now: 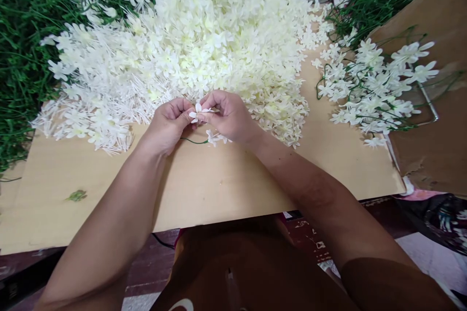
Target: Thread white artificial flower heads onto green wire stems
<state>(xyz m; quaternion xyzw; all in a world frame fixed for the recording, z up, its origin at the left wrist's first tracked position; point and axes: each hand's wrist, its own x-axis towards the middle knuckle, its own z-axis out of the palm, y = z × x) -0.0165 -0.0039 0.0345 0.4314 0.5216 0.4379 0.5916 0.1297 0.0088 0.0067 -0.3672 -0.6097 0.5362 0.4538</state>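
Note:
Between my two hands, above the front part of the table, is a small white artificial flower (198, 109). My left hand (170, 121) pinches it from the left with thumb and fingertips. From the right, my right hand (228, 116) closes its thumb and forefinger on the petals. Just below the fingers, a green plastic stem (195, 142) with white blossoms (215, 138) at its right end shows; its left end is hidden by my left hand. A large heap of loose white flowers (204, 43) lies directly beyond my hands.
Green stems (25, 58) are piled at the far left, more green stems (390, 0) at the back right. Stemmed white flowers (379, 87) lie at the right beside a brown cardboard box (434, 155). A green scrap (77, 195) sits on the wooden table (219, 189).

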